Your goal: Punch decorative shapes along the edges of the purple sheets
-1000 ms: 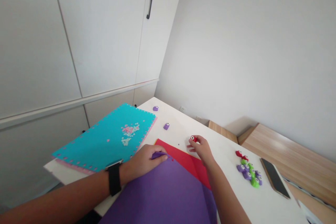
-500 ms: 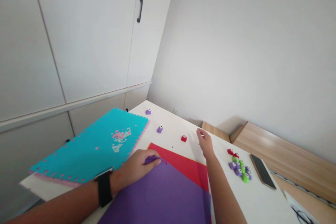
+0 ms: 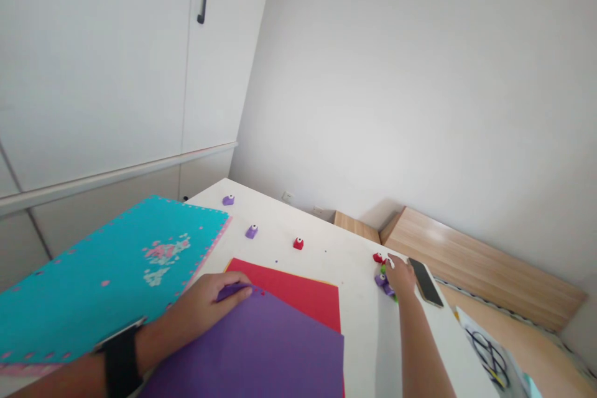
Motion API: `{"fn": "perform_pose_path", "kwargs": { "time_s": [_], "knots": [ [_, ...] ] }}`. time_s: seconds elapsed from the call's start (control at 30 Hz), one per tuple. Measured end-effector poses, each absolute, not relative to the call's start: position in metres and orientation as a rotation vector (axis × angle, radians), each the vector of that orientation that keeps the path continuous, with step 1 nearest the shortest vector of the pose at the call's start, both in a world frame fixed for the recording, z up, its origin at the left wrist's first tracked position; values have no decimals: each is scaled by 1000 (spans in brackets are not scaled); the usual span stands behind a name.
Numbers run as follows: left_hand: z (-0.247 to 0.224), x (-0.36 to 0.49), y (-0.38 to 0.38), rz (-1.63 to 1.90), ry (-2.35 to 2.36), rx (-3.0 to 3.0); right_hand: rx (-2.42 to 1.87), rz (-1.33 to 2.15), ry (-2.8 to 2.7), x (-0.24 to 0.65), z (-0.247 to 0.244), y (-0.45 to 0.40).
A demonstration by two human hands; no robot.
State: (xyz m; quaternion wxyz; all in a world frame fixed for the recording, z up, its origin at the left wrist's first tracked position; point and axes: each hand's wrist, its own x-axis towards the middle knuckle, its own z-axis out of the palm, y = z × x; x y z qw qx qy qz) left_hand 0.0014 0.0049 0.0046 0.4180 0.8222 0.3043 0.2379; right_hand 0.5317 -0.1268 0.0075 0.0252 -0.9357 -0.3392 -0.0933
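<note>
My left hand [image 3: 212, 305], with a dark band on its wrist, pinches the upper corner of a purple sheet [image 3: 261, 348]. Small red marks show along the sheet's edge beside my fingertips. Under it lies a red sheet [image 3: 298, 292] with a thin yellow edge showing behind. My right hand [image 3: 402, 275] is over a cluster of small craft punches at the table's right side, its fingers bent down among them. Red punches [image 3: 377, 257] and purple punches [image 3: 381, 280] show beside the fingers. Whether the fingers grip one is hidden.
A turquoise sheet [image 3: 107, 249] with a punched edge lies left, bearing pink and pale paper bits [image 3: 163, 255]. Two purple punches [image 3: 252, 232] and a red punch [image 3: 298, 243] stand farther back. A phone [image 3: 424, 282] lies right of the cluster. A cabinet [image 3: 93, 74] rises at left.
My right hand has moved right and down, from above the bare tabletop to the punch cluster. My left hand keeps its hold on the purple sheet. The view has turned right.
</note>
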Motion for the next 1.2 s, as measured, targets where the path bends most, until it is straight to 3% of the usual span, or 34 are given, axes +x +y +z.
{"fn": "perform_pose_path", "kwargs": {
  "time_s": [0.5, 0.7, 1.03, 1.2],
  "knots": [
    [9, 1, 1, 617, 772, 2058, -2814, -106, -1216, 511, 12, -98],
    [13, 1, -2, 618, 766, 2032, -2517, -45, -1163, 487, 36, -94],
    [17, 0, -5, 665, 796, 2016, -1646, 552, -1452, 310, 38, -74],
    [19, 0, -7, 720, 783, 2026, -1507, 553, -1644, 241, 31, -83]
  ]
}}
